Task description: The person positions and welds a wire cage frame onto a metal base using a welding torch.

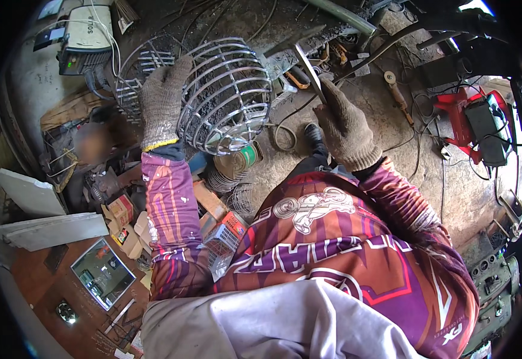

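A rounded cage of shiny welded metal rods is at the upper middle. My left hand, in a grey knitted glove with a yellow cuff edge, is closed at the cage's left side. Its fingertips are partly hidden against the rods. To the right of the cage, my gloved right hand is closed around a flat, narrow metal bar. The bar points up and to the left, apart from the cage. Another piece of rod grating shows beyond my left hand.
Wire spools and cardboard boxes stand below the cage. A boxy power unit is at the upper left. Cables, a long-bodied grinder and a red-framed machine occupy the right floor. White slabs lie left.
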Demonstrator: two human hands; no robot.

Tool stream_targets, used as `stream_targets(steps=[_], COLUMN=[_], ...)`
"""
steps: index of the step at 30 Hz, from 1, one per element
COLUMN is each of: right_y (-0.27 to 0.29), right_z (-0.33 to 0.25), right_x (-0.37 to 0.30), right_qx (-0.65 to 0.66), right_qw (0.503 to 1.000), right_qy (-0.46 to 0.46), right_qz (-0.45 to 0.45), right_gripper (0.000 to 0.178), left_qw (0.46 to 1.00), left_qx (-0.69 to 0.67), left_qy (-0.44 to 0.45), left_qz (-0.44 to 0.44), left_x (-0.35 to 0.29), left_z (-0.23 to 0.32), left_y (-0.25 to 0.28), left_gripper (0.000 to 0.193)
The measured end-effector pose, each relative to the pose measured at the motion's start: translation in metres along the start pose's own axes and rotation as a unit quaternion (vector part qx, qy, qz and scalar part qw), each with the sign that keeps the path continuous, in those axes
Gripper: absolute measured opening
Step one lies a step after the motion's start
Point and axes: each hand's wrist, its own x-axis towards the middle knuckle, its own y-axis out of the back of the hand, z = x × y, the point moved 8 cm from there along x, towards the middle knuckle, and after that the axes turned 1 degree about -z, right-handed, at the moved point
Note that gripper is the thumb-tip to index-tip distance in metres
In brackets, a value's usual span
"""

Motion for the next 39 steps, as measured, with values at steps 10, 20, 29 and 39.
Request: stream_targets(steps=[10,20,29,39], right_y=[-0.013,-0.012,-0.019,-0.012], right_z=[-0.012,-0.021,-0.017,-0.017], right_x=[0.009,0.010,0.003,0.005], right_qx=[-0.117,-0.119,-0.129,-0.147], right_qw=[0.990,0.993,0.990,0.987], right_qy=[-0.030,0.022,-0.005,-0.051], right_qz=[-0.067,-0.008,-0.052,-0.051], right_gripper=[0.057,0.057,0.058,0.061], left_qw=[1.000,1.000,1.000,1.000], left_qx=[0.011,-0.009,-0.030,-0.011], left_qy=[-0.003,-0.023,-0.003,-0.005], left_qz=[0.019,0.012,0.009,0.005], left_x=[-0.002,0.000,0.000,0.000], left_z=[0.001,-0.003,-0.003,-0.001], left_y=[0.001,-0.002,-0.002,-0.002], left_gripper=[0.066,0.065,0.065,0.065])
